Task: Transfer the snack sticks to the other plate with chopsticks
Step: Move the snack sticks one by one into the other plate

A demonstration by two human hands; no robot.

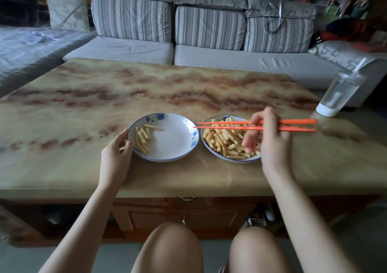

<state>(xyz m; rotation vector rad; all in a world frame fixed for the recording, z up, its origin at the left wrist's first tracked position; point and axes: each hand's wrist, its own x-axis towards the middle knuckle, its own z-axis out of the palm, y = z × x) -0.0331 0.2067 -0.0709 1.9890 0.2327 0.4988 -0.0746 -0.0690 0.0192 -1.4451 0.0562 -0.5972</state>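
Two white plates with blue rims stand side by side on the table. The left plate (178, 147) holds several yellow snack sticks (142, 138) on its left side. The right plate (206, 145) is heaped with snack sticks (222, 140). My right hand (266, 138) grips a pair of orange chopsticks (230, 125) above the right plate; they lie level, tips pointing left over the gap between the plates, and carry nothing. My left hand (117, 149) holds the left plate's left rim.
A clear plastic bottle (339, 94) with a straw stands upside down on its white cap near the table's right edge. A grey sofa with striped cushions (209, 27) runs behind the table. The table's front edge is just above my knees.
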